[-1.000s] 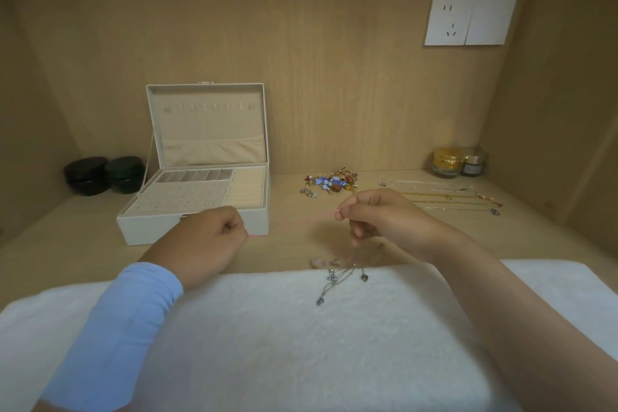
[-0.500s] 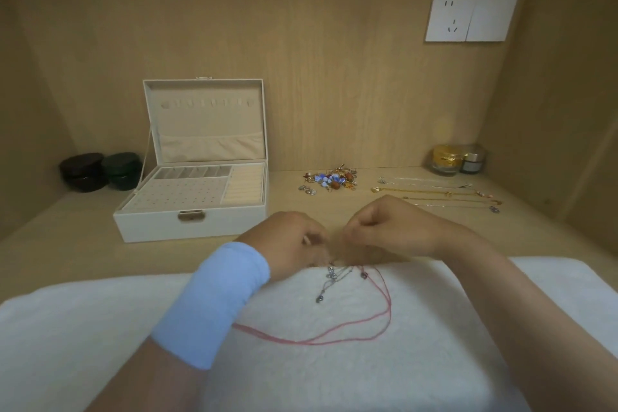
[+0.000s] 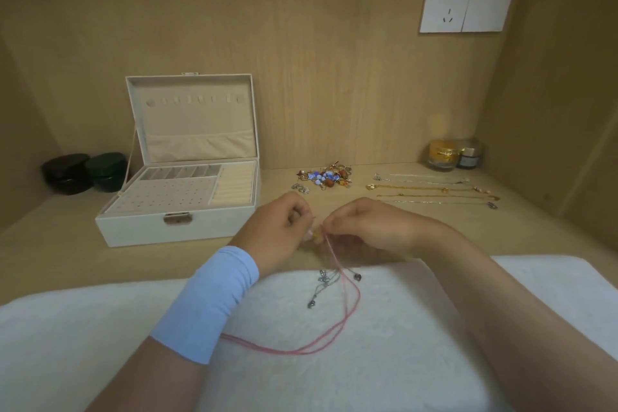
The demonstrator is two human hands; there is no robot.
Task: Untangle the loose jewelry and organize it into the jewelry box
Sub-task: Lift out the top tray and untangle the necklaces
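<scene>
A thin red cord necklace [image 3: 347,318] loops over the white towel [image 3: 368,361], its upper end pinched between my left hand [image 3: 277,234] and my right hand [image 3: 368,227], which meet fingertip to fingertip just above the towel's far edge. A tangled silver chain [image 3: 322,284] lies on the towel under the hands. The cream jewelry box [image 3: 180,197] stands open at the left, lid upright. A heap of coloured beaded jewelry [image 3: 326,176] and several gold and silver chains [image 3: 431,191] laid straight rest on the wooden shelf behind.
Two dark round jars [image 3: 83,172] sit left of the box. A gold jar [image 3: 443,154] and a small dark jar [image 3: 470,155] stand at the back right. Wooden walls close in on three sides; a white socket plate [image 3: 466,5] is on the back wall.
My left hand moved right from beside the box to meet my right hand. The red cord, stretched taut a second ago, now hangs slack in a loop on the towel.
</scene>
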